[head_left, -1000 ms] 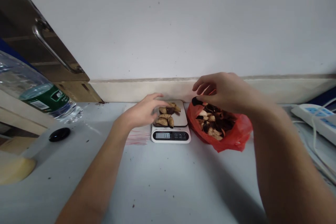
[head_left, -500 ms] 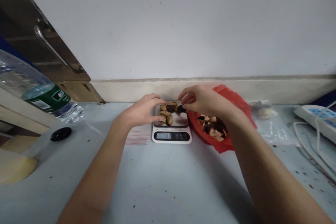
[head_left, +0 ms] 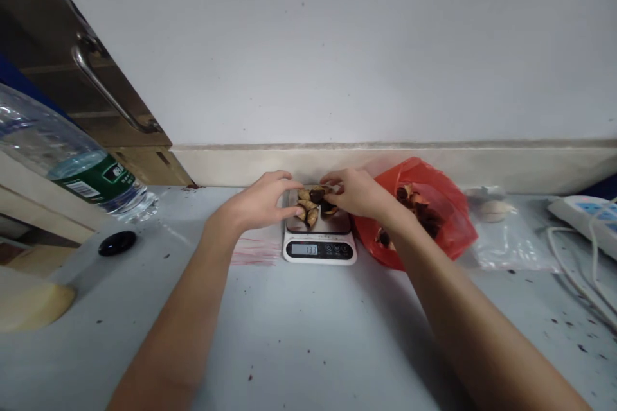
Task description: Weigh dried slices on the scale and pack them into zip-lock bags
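Note:
A white kitchen scale (head_left: pixel 321 253) with a steel plate stands on the table, its display reading about 133. Several brown, dried, shell-like pieces (head_left: pixel 307 214) lie on the plate. My left hand (head_left: pixel 263 204) curves around their left side, thumb and fingers apart, the thumb touching a front piece. At the right side of the pile, the bent fingers of my right hand (head_left: pixel 359 192) close on a dark dried piece (head_left: pixel 328 207), partly hidden by the fingertips. A red plastic bag (head_left: pixel 448 205) beside the scale holds more brown and dark pieces, partly behind my right forearm.
At left are a water bottle (head_left: pixel 91 170), a black oval object (head_left: pixel 117 243) and a metal handle (head_left: pixel 110 90). A clear plastic bag (head_left: pixel 511 237) and a white power strip (head_left: pixel 585 212) with cables lie at right. A wall (head_left: pixel 337 64) rises behind the scale.
My right hand has moved left with the dark piece, from the plate's right edge to the pile. The red bag's opening shows more. My left hand stays by the pieces.

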A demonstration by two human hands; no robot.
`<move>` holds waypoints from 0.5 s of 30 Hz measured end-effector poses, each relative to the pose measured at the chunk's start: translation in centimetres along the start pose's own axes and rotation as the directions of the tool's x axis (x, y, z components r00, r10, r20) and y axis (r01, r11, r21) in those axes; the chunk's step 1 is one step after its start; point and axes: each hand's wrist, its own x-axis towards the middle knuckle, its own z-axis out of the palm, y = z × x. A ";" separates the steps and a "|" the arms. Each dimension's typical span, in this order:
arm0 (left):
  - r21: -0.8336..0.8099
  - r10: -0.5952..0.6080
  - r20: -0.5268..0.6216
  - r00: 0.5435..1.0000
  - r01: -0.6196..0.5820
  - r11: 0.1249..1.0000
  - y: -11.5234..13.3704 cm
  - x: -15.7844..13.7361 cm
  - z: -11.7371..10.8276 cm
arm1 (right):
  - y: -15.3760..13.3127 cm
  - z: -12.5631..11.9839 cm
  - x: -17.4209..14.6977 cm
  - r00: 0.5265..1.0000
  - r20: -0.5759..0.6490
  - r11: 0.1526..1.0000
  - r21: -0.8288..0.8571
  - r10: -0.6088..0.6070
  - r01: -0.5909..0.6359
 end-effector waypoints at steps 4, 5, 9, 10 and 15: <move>-0.010 -0.014 0.032 0.999 0.014 1.000 0.1 -0.1 0.0 | 0.0 0.2 0.4 1.000 0.015 0.999 0.048 0.010 -0.010; -0.011 -0.005 0.030 1.000 0.006 1.000 0.0 -0.1 0.0 | 0.0 0.1 0.4 1.000 0.013 0.998 0.064 0.017 -0.018; -0.014 0.010 0.015 1.000 -0.010 1.000 -0.2 -0.1 0.0 | 0.7 -0.8 0.1 0.999 -0.006 0.987 0.156 0.047 -0.046; -0.018 0.006 0.016 1.000 -0.006 1.000 -0.2 -0.1 0.0 | 0.9 -1.0 0.1 0.998 -0.019 0.981 0.189 0.055 -0.050; -0.017 0.005 0.024 1.000 -0.004 1.000 0.0 -0.1 0.2 | 1.5 -0.6 0.4 0.996 -0.069 0.945 0.325 0.065 -0.039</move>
